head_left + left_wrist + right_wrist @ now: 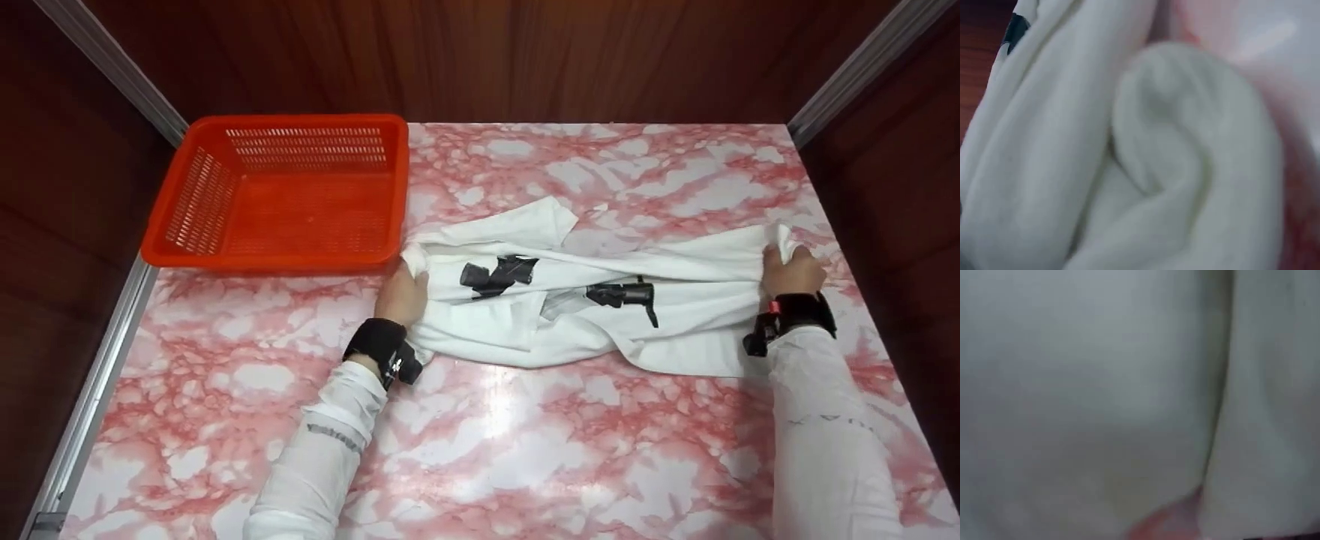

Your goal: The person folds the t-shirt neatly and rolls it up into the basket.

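Observation:
A white T-shirt [480, 334] with black printed patches lies stretched sideways across the tabletop, creased and partly folded over itself. At its left end, my left hand [403, 298] grips a bunch of the cloth beside the basket's front corner. The opposite end is held by my right hand [795, 274], with a tuft of fabric sticking up above the fist. One flap, like a sleeve, points away toward the back. Thick rolled folds of the shirt [1044, 140] fill much of the left wrist view. Blurred white cloth [1100, 382] covers most of the right wrist view.
An orange-red plastic basket [311, 262] with slotted sides stands at the back left, close to the left hand. The table [495, 442] has a pink-and-white marbled top. Dark wood panels [480, 60] rise behind it and on both sides.

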Demonstrator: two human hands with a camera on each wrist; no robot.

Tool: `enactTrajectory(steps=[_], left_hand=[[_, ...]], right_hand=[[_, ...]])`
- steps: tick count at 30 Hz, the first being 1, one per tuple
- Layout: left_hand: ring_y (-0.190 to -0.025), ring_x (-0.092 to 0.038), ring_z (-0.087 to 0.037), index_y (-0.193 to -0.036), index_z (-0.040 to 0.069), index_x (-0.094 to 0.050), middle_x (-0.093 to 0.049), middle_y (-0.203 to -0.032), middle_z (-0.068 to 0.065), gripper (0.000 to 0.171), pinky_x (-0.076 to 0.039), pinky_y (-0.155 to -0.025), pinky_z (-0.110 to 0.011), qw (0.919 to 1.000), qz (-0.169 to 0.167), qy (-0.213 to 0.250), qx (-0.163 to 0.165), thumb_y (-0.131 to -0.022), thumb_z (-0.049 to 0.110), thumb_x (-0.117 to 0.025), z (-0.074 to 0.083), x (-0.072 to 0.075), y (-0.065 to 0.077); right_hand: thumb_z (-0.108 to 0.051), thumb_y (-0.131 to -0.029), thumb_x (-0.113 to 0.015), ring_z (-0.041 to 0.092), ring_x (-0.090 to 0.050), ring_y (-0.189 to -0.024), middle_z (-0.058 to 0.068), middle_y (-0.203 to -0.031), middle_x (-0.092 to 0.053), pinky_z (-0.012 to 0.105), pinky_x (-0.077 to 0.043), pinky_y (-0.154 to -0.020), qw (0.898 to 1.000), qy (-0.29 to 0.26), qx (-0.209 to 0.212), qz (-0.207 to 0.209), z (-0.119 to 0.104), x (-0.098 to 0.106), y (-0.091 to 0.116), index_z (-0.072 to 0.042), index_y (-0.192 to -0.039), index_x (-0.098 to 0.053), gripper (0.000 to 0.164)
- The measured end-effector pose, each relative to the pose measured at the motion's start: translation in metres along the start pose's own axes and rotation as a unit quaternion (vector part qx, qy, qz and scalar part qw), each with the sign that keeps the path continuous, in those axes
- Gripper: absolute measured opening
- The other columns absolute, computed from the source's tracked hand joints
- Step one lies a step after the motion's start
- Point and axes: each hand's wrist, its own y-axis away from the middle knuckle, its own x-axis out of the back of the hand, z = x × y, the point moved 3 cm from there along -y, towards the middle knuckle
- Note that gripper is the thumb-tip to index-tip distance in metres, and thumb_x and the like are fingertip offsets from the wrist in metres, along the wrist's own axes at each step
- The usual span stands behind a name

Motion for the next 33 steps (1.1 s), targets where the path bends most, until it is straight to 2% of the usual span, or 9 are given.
enactTrajectory(steps=[5,7,11,14,16,20,27,30,33], left_hand=[[-0.093,-0.062,-0.043,-0.135,-0.006,-0.037,-0.062,-0.109,-0.029,0.055,-0.049,-0.08,-0.05,0.9902,0.091,-0.099,-0.037,-0.093,0.023,-0.056,0.013,-0.005,0.009],[-0.093,-0.061,-0.042,-0.133,-0.004,-0.039,-0.059,-0.112,-0.028,0.05,-0.05,-0.077,-0.048,0.9735,0.132,-0.171,-0.074,-0.091,0.018,-0.056,0.026,-0.007,0.016],[-0.119,-0.047,-0.041,-0.136,0.001,-0.04,-0.042,-0.136,-0.027,0.047,-0.041,-0.096,-0.048,0.9236,0.181,-0.3,-0.156,-0.091,0.012,-0.05,0.058,-0.019,0.025],[-0.133,-0.033,-0.04,-0.137,0.005,-0.043,-0.035,-0.144,-0.026,0.048,-0.03,-0.106,-0.051,0.9098,0.171,-0.312,-0.214,-0.09,0.013,-0.05,0.084,-0.031,0.022],[-0.134,-0.031,-0.038,-0.135,0.006,-0.046,-0.036,-0.143,-0.024,0.046,-0.029,-0.106,-0.05,0.9102,0.151,-0.293,-0.251,-0.09,0.013,-0.05,0.103,-0.039,0.015],[-0.126,-0.041,-0.032,-0.129,0.01,-0.052,-0.047,-0.134,-0.017,0.04,-0.037,-0.096,-0.043,0.9113,0.121,-0.254,-0.301,-0.091,0.018,-0.054,0.139,-0.056,-0.006],[-0.112,-0.052,-0.025,-0.126,0.016,-0.056,-0.056,-0.124,-0.007,0.033,-0.044,-0.085,-0.038,0.9244,0.026,-0.219,-0.311,-0.094,0.022,-0.056,0.172,-0.092,-0.036],[-0.111,-0.054,-0.025,-0.128,0.019,-0.055,-0.057,-0.121,-0.007,0.038,-0.047,-0.084,-0.039,0.9264,0.001,-0.238,-0.292,-0.092,0.028,-0.059,0.175,-0.105,-0.04],[-0.114,-0.051,-0.026,-0.133,0.023,-0.052,-0.053,-0.125,-0.008,0.051,-0.047,-0.085,-0.041,0.9266,-0.002,-0.275,-0.257,-0.087,0.042,-0.063,0.174,-0.113,-0.042]], right_hand=[[-0.042,-0.095,-0.035,0.053,-0.04,-0.115,0.042,-0.118,-0.044,0.055,-0.034,-0.095,0.998,-0.011,-0.031,-0.059,0.012,0.003,0.004,0.013,-0.107,-0.042,0.057],[-0.042,-0.094,-0.037,0.05,-0.042,-0.112,0.038,-0.115,-0.046,0.052,-0.036,-0.09,0.998,-0.021,-0.036,-0.051,0.014,0.008,0.002,0.012,-0.106,-0.043,0.055],[-0.04,-0.093,-0.042,0.034,-0.048,-0.102,0.024,-0.111,-0.051,0.035,-0.039,-0.081,0.998,-0.035,-0.044,-0.021,0.015,0.018,-0.005,0.007,-0.123,-0.046,0.056],[-0.038,-0.092,-0.045,0.012,-0.05,-0.084,0.011,-0.102,-0.052,0.023,-0.038,-0.072,0.998,-0.04,-0.043,-0.007,0.014,0.022,-0.01,0.0,-0.134,-0.045,0.056],[-0.037,-0.093,-0.045,0.001,-0.042,-0.072,0.005,-0.097,-0.049,0.02,-0.037,-0.067,0.998,-0.047,-0.036,0.001,0.013,0.023,-0.012,-0.003,-0.135,-0.046,0.054],[-0.033,-0.097,-0.037,-0.006,-0.037,-0.069,0.011,-0.102,-0.054,0.019,-0.035,-0.069,0.998,-0.064,-0.02,0.019,0.012,0.024,-0.011,-0.003,-0.133,-0.048,0.047],[0.001,-0.096,-0.029,0.0,-0.056,-0.052,-0.001,-0.09,-0.053,0.016,-0.048,-0.049,0.975,-0.217,0.026,-0.042,0.017,0.02,-0.003,-0.01,-0.121,-0.05,0.035],[0.017,-0.083,-0.037,0.003,-0.056,-0.064,0.011,-0.106,-0.051,0.012,-0.044,-0.051,0.981,-0.125,0.137,-0.054,0.017,0.017,-0.001,-0.005,-0.124,-0.053,0.049],[0.023,-0.071,-0.041,0.021,-0.058,-0.079,0.022,-0.119,-0.05,0.016,-0.034,-0.053,0.963,-0.005,0.264,-0.048,0.017,0.012,-0.002,-0.001,-0.121,-0.058,0.057]])
